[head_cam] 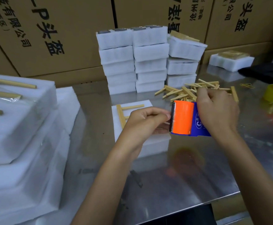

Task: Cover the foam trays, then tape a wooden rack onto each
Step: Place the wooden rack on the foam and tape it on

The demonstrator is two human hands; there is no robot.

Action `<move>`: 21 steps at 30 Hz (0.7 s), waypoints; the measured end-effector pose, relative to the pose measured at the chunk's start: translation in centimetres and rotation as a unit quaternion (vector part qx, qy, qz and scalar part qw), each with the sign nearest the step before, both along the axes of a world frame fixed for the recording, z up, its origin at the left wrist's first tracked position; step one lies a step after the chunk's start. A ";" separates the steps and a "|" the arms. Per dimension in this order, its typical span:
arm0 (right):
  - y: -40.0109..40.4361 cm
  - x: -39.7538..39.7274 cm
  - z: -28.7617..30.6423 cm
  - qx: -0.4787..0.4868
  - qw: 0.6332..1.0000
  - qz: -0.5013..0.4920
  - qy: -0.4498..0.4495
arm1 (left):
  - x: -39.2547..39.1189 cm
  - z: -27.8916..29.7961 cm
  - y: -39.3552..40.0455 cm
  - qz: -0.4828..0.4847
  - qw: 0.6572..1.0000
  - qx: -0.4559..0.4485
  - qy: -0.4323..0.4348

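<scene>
Centre desk: covered foam tray [142,143] with wooden rack [124,113] on top, untaped. Right hand [217,111] grips tape dispenser [186,119]; left hand [146,120] pinches its tape end. Finished trays at nine o'clock; uncovered stacks [132,62] remain at twelve.

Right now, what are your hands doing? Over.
Right hand grips tape dispenser. Left hand pinches at its toothed edge. Wooden rack lies on foam tray beneath. Nothing blocking.
</scene>
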State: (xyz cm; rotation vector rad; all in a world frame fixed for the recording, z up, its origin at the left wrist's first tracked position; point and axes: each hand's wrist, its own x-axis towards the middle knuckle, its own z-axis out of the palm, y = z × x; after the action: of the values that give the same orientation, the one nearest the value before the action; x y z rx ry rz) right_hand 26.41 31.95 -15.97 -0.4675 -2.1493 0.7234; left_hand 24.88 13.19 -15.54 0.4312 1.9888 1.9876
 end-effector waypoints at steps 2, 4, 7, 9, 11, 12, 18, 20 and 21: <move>0.3 -0.8 -0.1 -0.032 0.998 0.029 -0.054 | -0.5 0.0 0.0 0.008 1.000 0.011 -0.023; 0.7 -1.7 -0.2 -0.082 0.985 0.081 -0.127 | -1.0 0.0 0.0 0.016 0.999 0.008 -0.032; 1.0 -2.9 -0.2 -0.140 0.953 0.140 -0.230 | -1.7 -0.1 0.1 0.022 0.999 -0.006 -0.047; 1.1 -3.2 -0.1 -0.125 0.954 0.155 -0.224 | -2.0 -0.2 0.0 0.011 0.998 0.000 -0.068; 1.0 -3.1 -0.2 -0.113 0.965 0.175 -0.162 | -2.3 -0.2 -0.1 0.000 0.997 0.001 -0.075; 1.0 -2.7 -0.2 -0.123 0.963 0.196 -0.139 | -2.5 -0.3 -0.2 0.000 0.997 0.001 -0.075; 2.4 0.1 -0.7 -0.013 0.876 0.384 -0.292 | -3.2 -0.5 -0.2 0.013 0.996 0.005 -0.088; 3.0 0.2 -0.9 0.059 0.877 0.372 -0.299 | -3.4 -0.5 0.0 0.017 0.996 0.005 -0.089; 3.0 0.0 -1.0 0.101 0.877 0.357 -0.307 | -3.4 -0.4 0.1 0.024 0.996 0.003 -0.086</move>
State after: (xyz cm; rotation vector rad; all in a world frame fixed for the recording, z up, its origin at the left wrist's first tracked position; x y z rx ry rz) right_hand 26.39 34.98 -16.94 0.2934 -3.0110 0.7876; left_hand 21.45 13.31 -15.96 0.2059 1.9051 1.9862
